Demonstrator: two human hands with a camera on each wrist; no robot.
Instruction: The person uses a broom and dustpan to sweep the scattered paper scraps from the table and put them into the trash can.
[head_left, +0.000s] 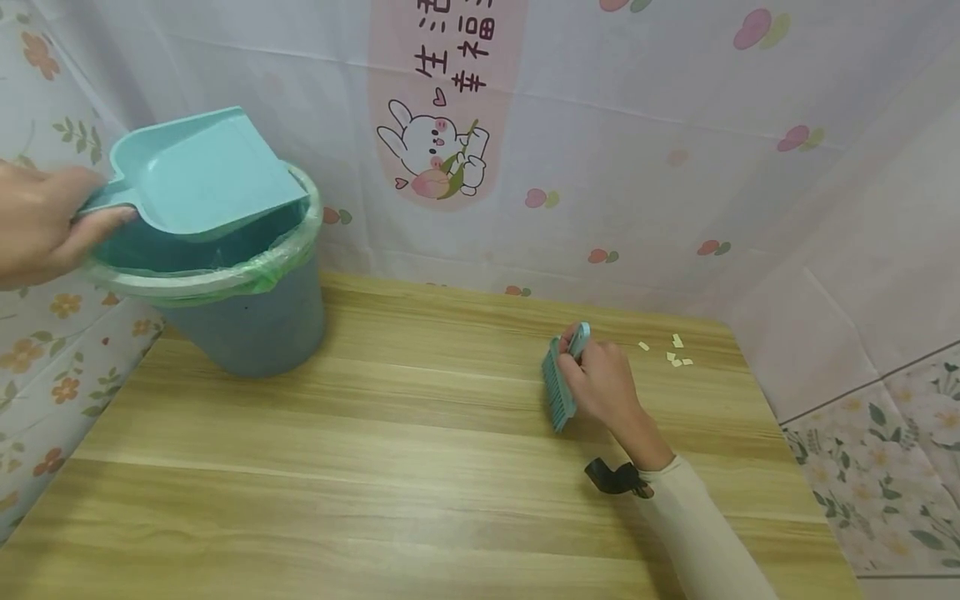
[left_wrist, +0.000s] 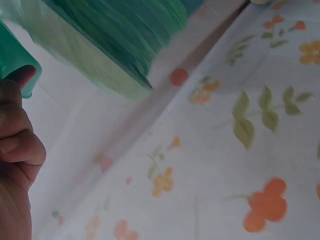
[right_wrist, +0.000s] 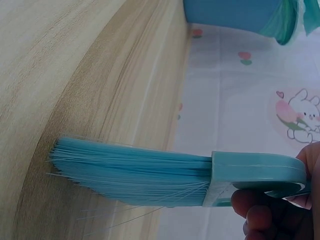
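In the head view my left hand (head_left: 45, 221) grips the short handle of a light blue dustpan (head_left: 206, 171). Its pan is held over the mouth of a blue bin (head_left: 262, 325), tilted, with no scraps showing on it. A thin green-white liner (head_left: 247, 279) wraps the bin's rim. On the right, my right hand (head_left: 603, 379) holds a blue hand brush (head_left: 558, 383) by its handle, bristles down toward the table. The right wrist view shows the long bristles (right_wrist: 130, 172) close over the wood. Several small pale paper scraps (head_left: 677, 360) lie beyond that hand.
The wood-grain table (head_left: 375, 475) meets a white curtain (head_left: 637, 150) with a rabbit print at the back. Flowered cloth (head_left: 52, 367) hangs on the left, and a patterned panel (head_left: 892, 467) stands on the right. A black strap (head_left: 615, 477) is on the right wrist.
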